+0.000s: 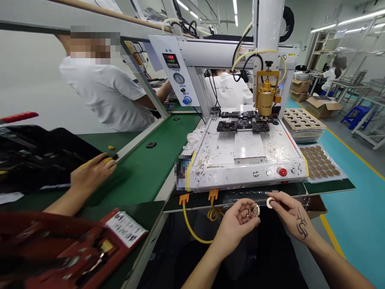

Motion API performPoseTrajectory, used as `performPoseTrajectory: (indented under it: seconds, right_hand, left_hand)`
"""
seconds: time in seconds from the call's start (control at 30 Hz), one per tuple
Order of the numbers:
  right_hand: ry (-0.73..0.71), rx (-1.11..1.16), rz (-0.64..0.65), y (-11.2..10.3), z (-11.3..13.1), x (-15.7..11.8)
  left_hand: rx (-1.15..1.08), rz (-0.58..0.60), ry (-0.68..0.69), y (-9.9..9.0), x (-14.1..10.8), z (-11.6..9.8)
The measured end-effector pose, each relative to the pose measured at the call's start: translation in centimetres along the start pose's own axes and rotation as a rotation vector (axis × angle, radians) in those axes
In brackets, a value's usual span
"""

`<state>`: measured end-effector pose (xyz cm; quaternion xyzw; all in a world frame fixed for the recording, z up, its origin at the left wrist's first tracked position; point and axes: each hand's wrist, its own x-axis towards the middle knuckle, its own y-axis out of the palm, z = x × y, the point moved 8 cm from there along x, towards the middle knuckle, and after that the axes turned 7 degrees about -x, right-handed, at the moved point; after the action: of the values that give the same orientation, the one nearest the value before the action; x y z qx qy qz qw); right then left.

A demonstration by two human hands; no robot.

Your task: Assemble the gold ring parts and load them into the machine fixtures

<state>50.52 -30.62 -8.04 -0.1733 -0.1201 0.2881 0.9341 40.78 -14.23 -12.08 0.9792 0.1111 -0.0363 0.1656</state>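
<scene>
My left hand holds a small round metal ring part between its fingertips, just below the front edge of the white dispensing machine. My right hand, tattooed on its back, pinches a small pale disc right beside that ring part. The two pieces are close together but I cannot tell if they touch. Black fixtures sit on the machine's bed under a gold dispensing head.
A tray of several brown discs lies right of the machine, behind it a stack of beige trays. A co-worker's hand rests on the green conveyor belt at left. A red case lies lower left. Other people work behind.
</scene>
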Motion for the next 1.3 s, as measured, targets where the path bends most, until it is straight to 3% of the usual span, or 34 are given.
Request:
performPoseTrajectory:
  seconds: [0.1,0.3,0.7,0.8,0.97,1.3]
  right_hand:
    - [0.119,0.161,0.056,1.7,-0.2,0.1]
    - [0.208,0.336,0.139,4.3,-0.5,0.4]
    - [0.281,0.418,0.412,6.1,0.7,-1.8]
    - [0.234,0.299,0.422,6.1,1.9,-1.6]
    - [0.008,0.094,0.355,6.0,4.7,-1.2]
    - [-0.021,0.129,0.393,7.3,5.4,-1.8]
  left_hand:
    - [-0.302,-0.115,-0.115,-0.5,-2.1,0.1]
    - [-0.45,-0.229,-0.165,-1.1,-5.0,-1.3]
    - [-0.456,-0.19,-0.067,-1.1,-7.1,-1.9]
    - [-0.447,-0.187,-0.06,-1.2,-7.3,-1.8]
    - [-0.423,-0.18,-0.045,-0.9,-7.6,-2.1]
    - [-0.388,-0.183,-0.006,-0.4,-8.3,-2.3]
